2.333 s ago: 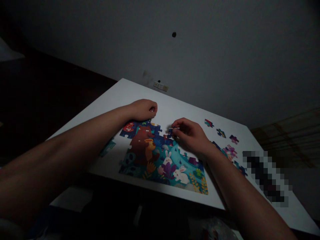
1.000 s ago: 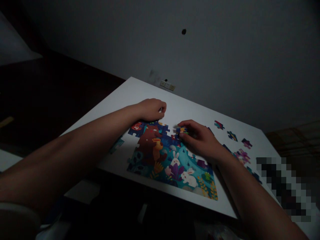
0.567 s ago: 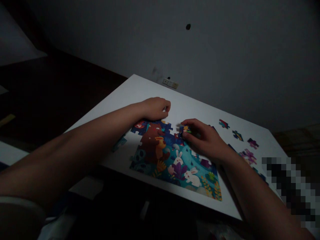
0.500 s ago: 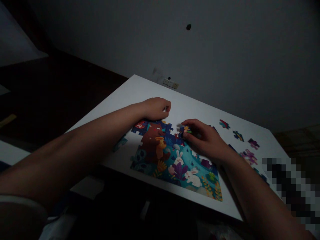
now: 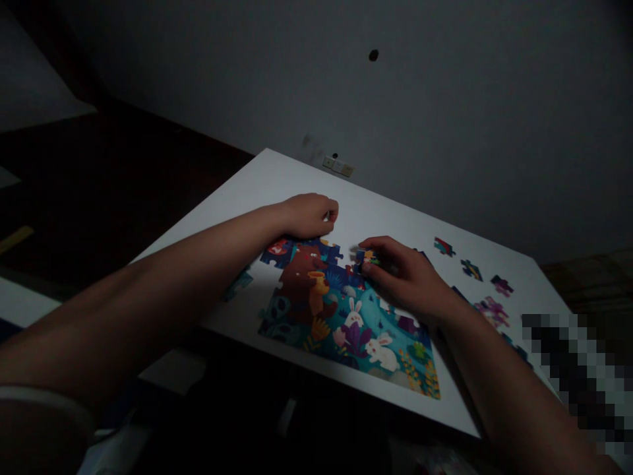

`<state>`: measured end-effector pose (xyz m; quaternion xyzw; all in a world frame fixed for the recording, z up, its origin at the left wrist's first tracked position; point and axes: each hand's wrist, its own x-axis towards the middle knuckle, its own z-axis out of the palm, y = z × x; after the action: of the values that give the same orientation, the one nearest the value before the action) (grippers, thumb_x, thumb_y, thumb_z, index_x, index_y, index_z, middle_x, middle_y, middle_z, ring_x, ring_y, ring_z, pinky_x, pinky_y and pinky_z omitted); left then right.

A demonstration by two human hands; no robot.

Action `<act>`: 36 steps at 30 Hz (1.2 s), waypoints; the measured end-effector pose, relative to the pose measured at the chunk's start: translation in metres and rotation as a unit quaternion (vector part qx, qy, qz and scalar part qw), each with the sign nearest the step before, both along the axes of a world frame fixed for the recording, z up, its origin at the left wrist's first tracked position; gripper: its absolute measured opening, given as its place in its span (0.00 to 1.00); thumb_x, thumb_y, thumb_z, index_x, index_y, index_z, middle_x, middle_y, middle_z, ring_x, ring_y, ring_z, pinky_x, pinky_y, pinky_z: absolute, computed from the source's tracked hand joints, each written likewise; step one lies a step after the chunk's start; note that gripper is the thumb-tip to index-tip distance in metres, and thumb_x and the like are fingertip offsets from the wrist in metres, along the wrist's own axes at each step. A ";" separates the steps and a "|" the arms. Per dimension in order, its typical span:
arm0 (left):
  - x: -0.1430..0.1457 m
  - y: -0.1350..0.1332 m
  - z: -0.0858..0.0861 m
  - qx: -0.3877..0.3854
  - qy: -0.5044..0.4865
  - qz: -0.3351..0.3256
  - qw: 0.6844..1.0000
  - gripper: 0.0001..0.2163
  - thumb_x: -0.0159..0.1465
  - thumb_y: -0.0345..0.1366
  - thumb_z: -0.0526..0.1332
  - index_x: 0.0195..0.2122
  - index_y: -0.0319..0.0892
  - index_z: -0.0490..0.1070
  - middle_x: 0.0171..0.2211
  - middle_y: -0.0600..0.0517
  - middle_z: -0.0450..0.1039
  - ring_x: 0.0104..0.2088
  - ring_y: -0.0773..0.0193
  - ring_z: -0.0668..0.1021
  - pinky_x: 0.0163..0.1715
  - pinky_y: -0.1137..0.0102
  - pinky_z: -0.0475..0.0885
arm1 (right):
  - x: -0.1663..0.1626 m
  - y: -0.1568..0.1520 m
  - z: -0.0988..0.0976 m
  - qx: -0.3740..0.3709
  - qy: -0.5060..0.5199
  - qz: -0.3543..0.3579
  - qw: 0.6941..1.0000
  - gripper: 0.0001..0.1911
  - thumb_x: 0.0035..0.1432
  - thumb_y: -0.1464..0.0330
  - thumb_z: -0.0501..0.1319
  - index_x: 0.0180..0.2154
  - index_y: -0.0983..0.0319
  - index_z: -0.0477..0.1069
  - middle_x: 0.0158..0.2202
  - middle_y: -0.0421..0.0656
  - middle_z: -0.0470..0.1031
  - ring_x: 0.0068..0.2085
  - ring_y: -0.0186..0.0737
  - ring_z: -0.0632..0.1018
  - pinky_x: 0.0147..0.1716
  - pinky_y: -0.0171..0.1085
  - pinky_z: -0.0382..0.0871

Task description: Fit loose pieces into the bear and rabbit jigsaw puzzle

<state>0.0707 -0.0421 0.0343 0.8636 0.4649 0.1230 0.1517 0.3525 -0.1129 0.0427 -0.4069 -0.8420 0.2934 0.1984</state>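
A dim grey wall (image 5: 445, 119) rises behind the white counter (image 5: 386, 211), whose flat top gives the cardboard pieces a level bed. The partly joined puzzle (image 5: 352, 323) lies face up along the counter's near side, probably for easy reach and so that the picture reads upright to the person; its straight edge is nearest the body, its ragged edge away. At the far left of that ragged edge, the left hand (image 5: 309, 216) is loosely curled, its wrist partly covering the puzzle, perhaps to steady it; whether the fingers enclose anything cannot be told. The right hand (image 5: 408, 274) comes in from the other side, thumb and fingers pinching a small piece. Beyond it, a pink-purple cluster (image 5: 492, 310), a purple piece (image 5: 502, 285), a dark yellow-striped piece (image 5: 471, 270) and a red-teal piece (image 5: 444, 247) are spread apart, likely so each pattern can be seen. The pinched puzzle piece (image 5: 367, 257) is at the puzzle's ragged far edge, held by its sides, which leaves its printed face partly visible. Whether it interlocks there cannot be told.
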 end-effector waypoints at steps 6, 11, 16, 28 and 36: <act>0.001 -0.001 0.002 -0.003 -0.001 0.006 1.000 0.13 0.64 0.38 0.60 0.46 0.44 0.79 0.42 0.46 0.82 0.40 0.56 0.78 0.39 0.64 0.66 | -0.001 0.000 0.001 0.005 -0.004 0.001 1.000 0.18 0.70 0.58 0.65 0.58 0.53 0.74 0.52 0.47 0.82 0.49 0.53 0.82 0.51 0.54 0.77; 0.002 -0.002 0.003 -0.002 0.005 0.007 1.000 0.13 0.63 0.37 0.59 0.46 0.44 0.78 0.41 0.47 0.81 0.40 0.57 0.77 0.39 0.64 0.66 | -0.002 -0.002 0.003 0.004 -0.007 -0.001 1.000 0.18 0.70 0.57 0.65 0.57 0.54 0.74 0.51 0.46 0.82 0.47 0.51 0.82 0.49 0.52 0.77; 0.002 -0.003 0.004 -0.012 0.002 0.010 1.000 0.13 0.62 0.36 0.59 0.46 0.44 0.78 0.40 0.47 0.81 0.39 0.57 0.77 0.38 0.64 0.65 | -0.002 -0.001 0.003 0.010 -0.013 -0.001 1.000 0.18 0.70 0.58 0.65 0.58 0.53 0.74 0.51 0.47 0.83 0.47 0.52 0.82 0.50 0.54 0.77; 0.004 -0.005 0.007 -0.011 0.015 0.016 1.000 0.14 0.64 0.38 0.60 0.48 0.45 0.79 0.43 0.46 0.81 0.42 0.54 0.78 0.42 0.62 0.66 | 0.001 0.000 0.002 0.004 -0.020 0.002 1.000 0.19 0.70 0.59 0.65 0.60 0.52 0.73 0.52 0.47 0.83 0.48 0.54 0.83 0.49 0.54 0.78; 0.003 -0.001 0.003 -0.010 0.010 0.013 1.000 0.14 0.63 0.37 0.61 0.48 0.45 0.78 0.44 0.47 0.81 0.42 0.55 0.78 0.40 0.63 0.65 | 0.001 0.001 0.002 0.021 -0.037 0.009 0.999 0.20 0.69 0.59 0.66 0.60 0.50 0.74 0.54 0.47 0.83 0.51 0.57 0.83 0.52 0.57 0.78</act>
<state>0.0735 -0.0432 0.0371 0.8571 0.4788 0.1115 0.1537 0.3539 -0.1117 0.0448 -0.4062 -0.8583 0.2618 0.1727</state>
